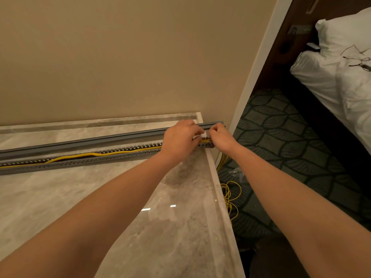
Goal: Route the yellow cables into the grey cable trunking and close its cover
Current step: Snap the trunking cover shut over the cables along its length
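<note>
A long grey slotted cable trunking (84, 160) lies open across the marble top, parallel to the wall. Its separate grey cover (80, 143) lies just behind it. Yellow cables (80, 156) run along inside the trunking and drop off its right end to the floor. Both hands meet at the trunking's right end. My left hand (179, 138) and my right hand (220, 137) pinch a small white piece (202, 135) between them, right above the cables. What the white piece is cannot be made out.
The marble top (176, 227) ends at a raised edge on the right. Beyond that edge, loose yellow cable loops (230, 197) lie on patterned dark carpet. A beige wall stands behind, and a bed (341, 77) with white linen is at the far right.
</note>
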